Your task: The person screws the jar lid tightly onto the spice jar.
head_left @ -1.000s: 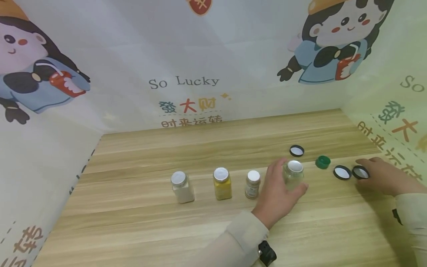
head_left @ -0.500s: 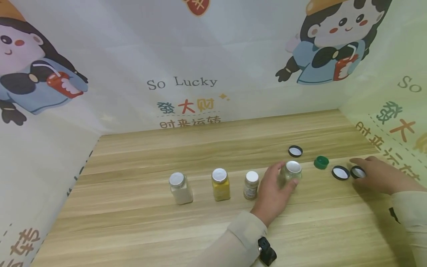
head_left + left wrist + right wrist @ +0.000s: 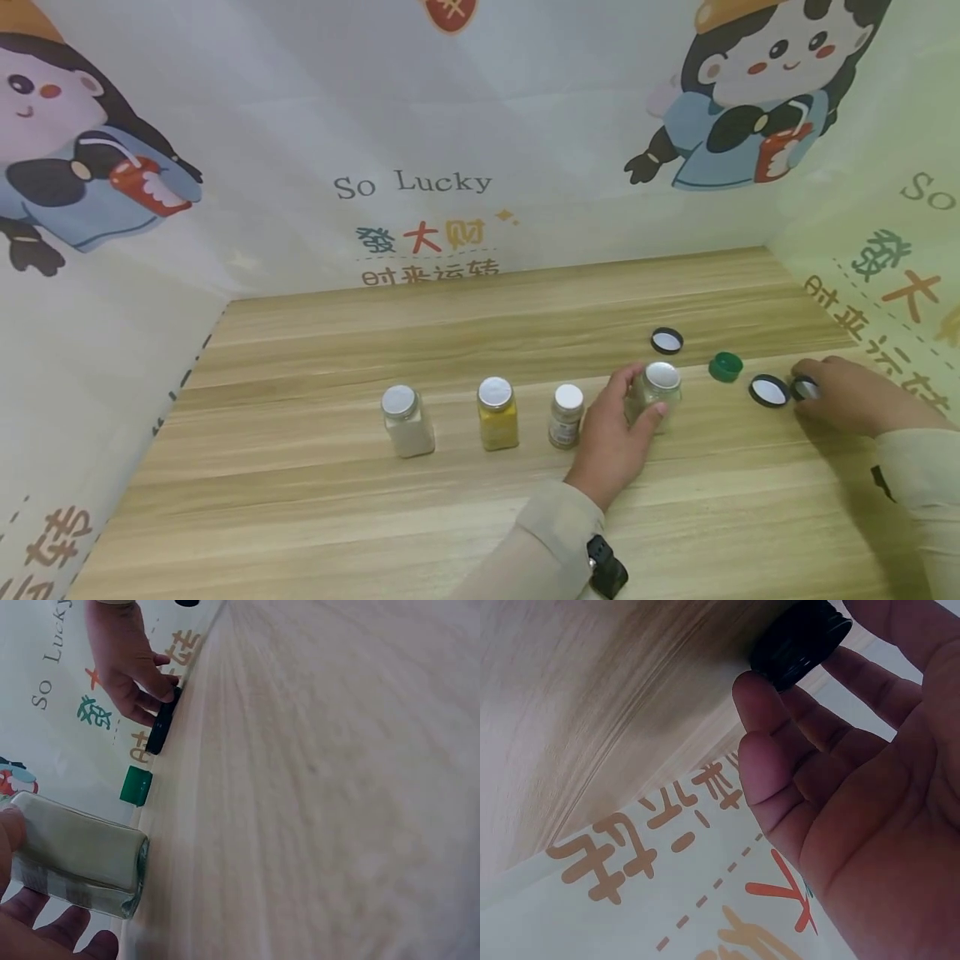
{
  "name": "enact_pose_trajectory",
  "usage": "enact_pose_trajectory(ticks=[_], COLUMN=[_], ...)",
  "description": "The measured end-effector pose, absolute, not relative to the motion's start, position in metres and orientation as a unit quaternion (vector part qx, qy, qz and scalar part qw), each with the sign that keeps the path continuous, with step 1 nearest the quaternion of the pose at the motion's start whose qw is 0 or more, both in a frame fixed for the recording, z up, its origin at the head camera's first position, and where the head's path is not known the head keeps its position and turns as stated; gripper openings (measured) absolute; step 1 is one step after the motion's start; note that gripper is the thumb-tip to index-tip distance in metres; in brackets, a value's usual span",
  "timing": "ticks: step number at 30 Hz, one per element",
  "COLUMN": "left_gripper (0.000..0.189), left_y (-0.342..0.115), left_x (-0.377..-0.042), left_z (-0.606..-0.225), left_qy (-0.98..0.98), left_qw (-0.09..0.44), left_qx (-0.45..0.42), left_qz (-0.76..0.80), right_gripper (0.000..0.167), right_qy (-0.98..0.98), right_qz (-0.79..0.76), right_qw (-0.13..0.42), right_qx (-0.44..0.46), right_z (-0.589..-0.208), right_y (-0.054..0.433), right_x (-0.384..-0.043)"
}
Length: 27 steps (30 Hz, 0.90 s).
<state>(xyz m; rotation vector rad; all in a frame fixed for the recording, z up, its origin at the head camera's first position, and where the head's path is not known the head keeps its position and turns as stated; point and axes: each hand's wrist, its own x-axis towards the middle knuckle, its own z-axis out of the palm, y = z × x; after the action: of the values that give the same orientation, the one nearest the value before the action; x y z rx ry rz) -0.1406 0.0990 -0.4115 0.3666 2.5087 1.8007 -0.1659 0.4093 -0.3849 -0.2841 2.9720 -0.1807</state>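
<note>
My left hand (image 3: 611, 454) grips a clear glass jar (image 3: 663, 398) with a whitish top, thumb on its near side and fingers behind. In the left wrist view the jar (image 3: 79, 851) has its base at the tabletop. At the right, my right hand (image 3: 851, 396) holds the rim of a black lid (image 3: 805, 387) between thumb and fingers; the right wrist view shows this black lid (image 3: 802, 645) against the fingertips. Beside it lies another black lid (image 3: 769, 390), white inside up. A green cap (image 3: 725, 367) is between that lid and the jar.
Left of the jar stand a small white-capped bottle (image 3: 566, 417), a yellow-filled jar (image 3: 498, 421) and a white-filled jar (image 3: 410, 429). One more black lid (image 3: 667, 340) lies behind the held jar. Printed cloth walls (image 3: 285, 125) border the wooden table (image 3: 300, 517).
My left thumb has moved in from beside the jar onto it. The fingers of my right hand have closed in around the rightmost black lid, which is now more covered.
</note>
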Motion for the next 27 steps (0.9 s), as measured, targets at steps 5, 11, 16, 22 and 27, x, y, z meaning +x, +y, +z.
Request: enact_pose_trajectory(ticks=[5,11,16,22,27], left_gripper=[0.047,0.047,0.047,0.047,0.047], left_y=[0.100,0.102,0.103,0.103,0.103], left_x=[-0.140,-0.140,-0.139,-0.138,-0.138], left_z=[-0.413,-0.415,-0.415,-0.416,-0.417], left_qy=[0.817,0.826,0.828,0.828,0.824], left_qw=[0.009,-0.012,-0.012,-0.008,-0.006], left_qx=[0.128,0.128,0.121,0.119,0.117], left_qz=[0.562,0.550,0.547,0.548,0.555], right_gripper=[0.034,0.026,0.028,0.032,0.033], right_qy=[0.991,0.991,0.991,0.992,0.991], right_qz=[-0.058,-0.060,-0.061,-0.066,-0.073], right_qw=[0.077,0.068,0.057,0.035,0.029], right_qx=[-0.092,-0.102,-0.103,-0.106,-0.111], right_z=[-0.384,-0.377,-0.367,-0.352,-0.336], right_y=[0.411,0.409,0.403,0.392,0.375], right_x=[-0.167,-0.171,-0.175,-0.172,-0.168])
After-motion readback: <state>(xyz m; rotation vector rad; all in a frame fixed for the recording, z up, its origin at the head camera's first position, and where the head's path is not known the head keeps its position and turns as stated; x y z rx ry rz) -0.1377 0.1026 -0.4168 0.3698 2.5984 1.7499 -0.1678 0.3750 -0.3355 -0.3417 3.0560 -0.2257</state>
